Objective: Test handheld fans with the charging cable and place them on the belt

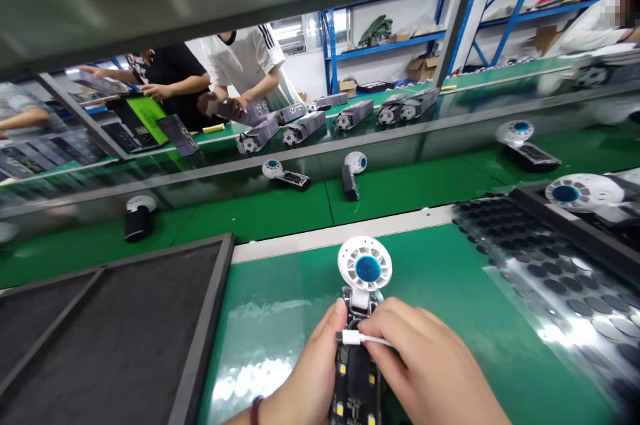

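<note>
A small black device [356, 381] with a round white fan head and blue centre [365, 267] lies on the green mat in front of me. My left hand [307, 375] grips the device's body from the left, thumb against its top. My right hand [430, 365] pinches a white cable plug [353, 337] at the device's upper end, the cable running right under my fingers.
A black framed tray [115, 325] lies to the left. A sheet of black round pads [545, 265] lies to the right. Similar fan devices [285, 175] ride the green conveyor belt beyond. Two people handle boxes [260, 135] across the line. A shelf edge hangs overhead.
</note>
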`<state>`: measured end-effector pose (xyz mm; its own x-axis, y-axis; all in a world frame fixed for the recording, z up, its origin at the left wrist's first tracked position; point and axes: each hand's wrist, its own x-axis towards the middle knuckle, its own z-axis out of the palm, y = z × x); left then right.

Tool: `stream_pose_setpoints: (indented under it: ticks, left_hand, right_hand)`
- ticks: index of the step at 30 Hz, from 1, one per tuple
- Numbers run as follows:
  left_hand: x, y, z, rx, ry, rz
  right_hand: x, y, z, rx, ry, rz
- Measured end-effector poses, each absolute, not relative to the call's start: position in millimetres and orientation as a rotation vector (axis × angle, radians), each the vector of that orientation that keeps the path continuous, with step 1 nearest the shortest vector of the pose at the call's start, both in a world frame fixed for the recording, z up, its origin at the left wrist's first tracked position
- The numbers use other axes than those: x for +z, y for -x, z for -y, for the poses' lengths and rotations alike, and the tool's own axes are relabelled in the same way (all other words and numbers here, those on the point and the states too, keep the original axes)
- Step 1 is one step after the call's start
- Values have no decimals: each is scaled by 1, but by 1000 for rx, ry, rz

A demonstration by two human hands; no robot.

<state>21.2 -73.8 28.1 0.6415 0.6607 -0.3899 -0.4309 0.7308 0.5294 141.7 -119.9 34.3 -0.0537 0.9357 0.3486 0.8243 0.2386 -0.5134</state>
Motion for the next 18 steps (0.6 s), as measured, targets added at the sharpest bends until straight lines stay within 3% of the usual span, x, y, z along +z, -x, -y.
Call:
stream_pose_setpoints:
  ticks: [7, 12, 18]
  left_hand:
    - [28, -22, 74, 570, -362, -579]
    - [23, -19, 74, 443, -471, -780]
    - [18, -14, 70, 606, -700, -563]
  right_hand:
    - [27, -142, 117, 229, 1631, 1909]
    - [33, -150, 114, 722, 1548, 1568]
    - [49, -167, 115, 897, 1562, 1285]
